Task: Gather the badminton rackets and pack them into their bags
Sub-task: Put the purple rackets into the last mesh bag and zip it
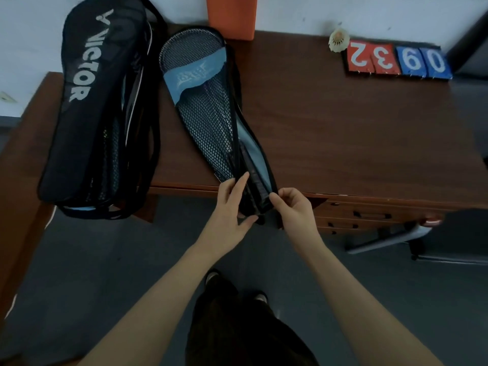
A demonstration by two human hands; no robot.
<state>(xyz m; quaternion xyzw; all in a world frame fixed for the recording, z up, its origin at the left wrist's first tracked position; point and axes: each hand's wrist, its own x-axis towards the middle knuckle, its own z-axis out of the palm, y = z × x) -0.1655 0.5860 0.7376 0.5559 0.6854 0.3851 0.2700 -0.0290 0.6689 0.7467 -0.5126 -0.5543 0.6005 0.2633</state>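
A racket-shaped bag (pixel 195 77) of black mesh and light blue fabric lies on the brown desk (pixel 343 122), its narrow end hanging over the front edge. Rackets (pixel 250 167) show inside it, their dark handles near the opening. My left hand (pixel 232 204) grips the left side of the bag's narrow end. My right hand (pixel 293 207) pinches the right edge of the same end. A larger black Victor bag (pixel 84 101) lies to the left across the desk corner, partly unzipped, with dark contents I cannot make out.
An orange box (pixel 229 17) stands at the back of the desk against the wall. A shuttlecock (pixel 338 40) and a red and blue flip scoreboard (pixel 396 60) sit at the back right. Desk drawers (pixel 369 215) and a chair base (pixel 412 239) are at the right.
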